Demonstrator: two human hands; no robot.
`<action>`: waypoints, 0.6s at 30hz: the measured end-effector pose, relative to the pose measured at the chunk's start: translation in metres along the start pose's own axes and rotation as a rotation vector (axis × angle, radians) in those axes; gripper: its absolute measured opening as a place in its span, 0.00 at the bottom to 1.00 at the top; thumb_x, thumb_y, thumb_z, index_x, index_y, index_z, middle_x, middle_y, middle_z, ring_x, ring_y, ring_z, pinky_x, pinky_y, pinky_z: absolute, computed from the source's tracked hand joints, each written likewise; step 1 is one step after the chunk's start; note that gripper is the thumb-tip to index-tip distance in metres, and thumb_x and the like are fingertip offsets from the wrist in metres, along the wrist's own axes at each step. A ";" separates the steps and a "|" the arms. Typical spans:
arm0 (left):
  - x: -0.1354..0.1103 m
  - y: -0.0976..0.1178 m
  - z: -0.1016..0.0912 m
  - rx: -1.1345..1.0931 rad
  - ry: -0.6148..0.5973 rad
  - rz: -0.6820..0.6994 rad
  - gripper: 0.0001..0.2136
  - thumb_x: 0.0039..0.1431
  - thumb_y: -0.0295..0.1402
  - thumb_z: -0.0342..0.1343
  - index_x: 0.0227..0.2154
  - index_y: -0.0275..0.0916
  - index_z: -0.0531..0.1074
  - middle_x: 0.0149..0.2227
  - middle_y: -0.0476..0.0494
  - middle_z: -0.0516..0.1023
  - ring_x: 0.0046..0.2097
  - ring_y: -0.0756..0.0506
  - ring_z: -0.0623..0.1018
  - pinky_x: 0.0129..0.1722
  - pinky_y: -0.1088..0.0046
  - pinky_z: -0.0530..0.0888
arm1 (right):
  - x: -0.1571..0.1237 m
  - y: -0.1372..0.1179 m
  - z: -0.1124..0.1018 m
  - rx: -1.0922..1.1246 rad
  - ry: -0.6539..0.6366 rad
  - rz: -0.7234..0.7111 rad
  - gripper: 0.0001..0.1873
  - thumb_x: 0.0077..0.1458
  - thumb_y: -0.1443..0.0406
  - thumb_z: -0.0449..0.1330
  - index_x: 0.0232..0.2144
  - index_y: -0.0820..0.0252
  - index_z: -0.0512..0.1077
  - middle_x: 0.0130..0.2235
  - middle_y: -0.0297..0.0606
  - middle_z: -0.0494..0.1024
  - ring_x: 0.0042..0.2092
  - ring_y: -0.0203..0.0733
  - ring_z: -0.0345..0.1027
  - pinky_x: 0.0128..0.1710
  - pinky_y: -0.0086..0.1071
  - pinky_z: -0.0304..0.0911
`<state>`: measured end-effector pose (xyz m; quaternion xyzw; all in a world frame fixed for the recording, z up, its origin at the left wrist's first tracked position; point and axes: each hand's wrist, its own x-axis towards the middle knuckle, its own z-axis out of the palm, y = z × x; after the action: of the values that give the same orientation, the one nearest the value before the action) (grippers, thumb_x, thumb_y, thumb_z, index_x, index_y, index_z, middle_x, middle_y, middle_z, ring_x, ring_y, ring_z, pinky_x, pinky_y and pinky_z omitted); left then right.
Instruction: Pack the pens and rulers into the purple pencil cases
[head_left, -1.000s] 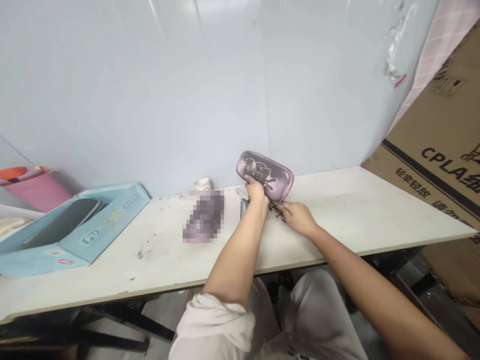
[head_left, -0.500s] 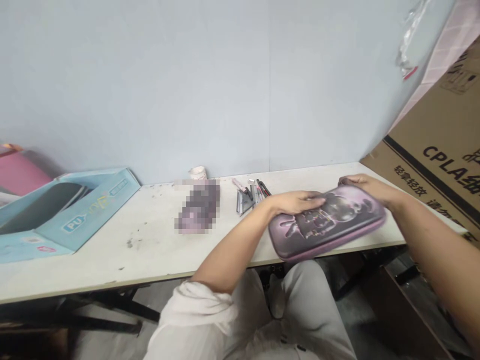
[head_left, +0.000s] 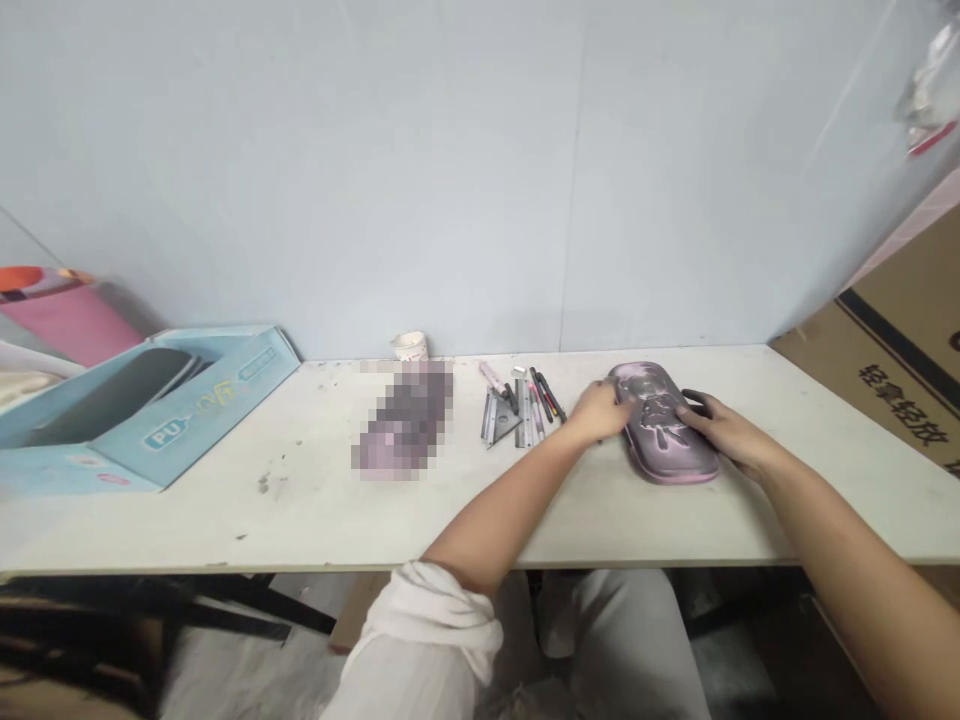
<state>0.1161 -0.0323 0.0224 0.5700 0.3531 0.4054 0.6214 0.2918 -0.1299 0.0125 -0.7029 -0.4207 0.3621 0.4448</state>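
Hard case (head_left: 664, 420), dark and pinkish with a raised figure on its lid, now lies on the white table (head_left: 337, 520), to the right of the stationery. A second ago I saw it held up and tilted above the pile; half a second ago it was slanted in both hands at the table's front edge. Now it has come down and turned, the figure's ears pointing towards me.

The left hand (head_left: 602, 410) grips its left edge, and the right hand (head_left: 724, 432) grasps the opposite side, thumb over the lid — I read both as holding it, though the right fingertips are partly hidden from me.

With the left arm shifted off them, the triangle ruler (head_left: 502, 425), straight ruler (head_left: 523, 420) and dark pens (head_left: 546, 395) show plainly, just beside the left hand. The pixelated shape (head_left: 405, 420) and white cup (head_left: 410, 347) have stayed put — further left.
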 end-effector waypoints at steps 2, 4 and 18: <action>0.011 0.006 -0.030 0.467 0.035 0.160 0.12 0.47 0.34 0.59 0.37 0.38 0.71 0.46 0.35 0.72 0.54 0.39 0.68 0.56 0.67 0.60 | 0.016 -0.006 0.014 -0.058 0.016 -0.045 0.34 0.50 0.53 0.57 0.56 0.61 0.57 0.56 0.50 0.65 0.51 0.47 0.65 0.49 0.38 0.62; 0.021 0.014 -0.067 0.872 0.166 0.164 0.15 0.52 0.38 0.54 0.42 0.39 0.69 0.48 0.36 0.70 0.52 0.40 0.70 0.54 0.67 0.62 | 0.032 -0.016 0.033 -0.180 0.016 -0.119 0.30 0.52 0.55 0.55 0.55 0.62 0.60 0.54 0.50 0.67 0.51 0.47 0.64 0.50 0.39 0.60; 0.048 0.005 -0.181 0.668 0.502 -0.142 0.16 0.39 0.43 0.62 0.26 0.35 0.71 0.52 0.27 0.67 0.62 0.29 0.52 0.57 0.55 0.49 | 0.040 -0.101 0.232 -1.069 0.004 -0.733 0.21 0.57 0.57 0.48 0.42 0.67 0.72 0.48 0.54 0.67 0.53 0.53 0.53 0.50 0.44 0.51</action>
<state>-0.0278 0.0876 0.0103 0.5979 0.6438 0.3510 0.3237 0.0751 0.0061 0.0218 -0.6389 -0.7548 -0.0741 0.1290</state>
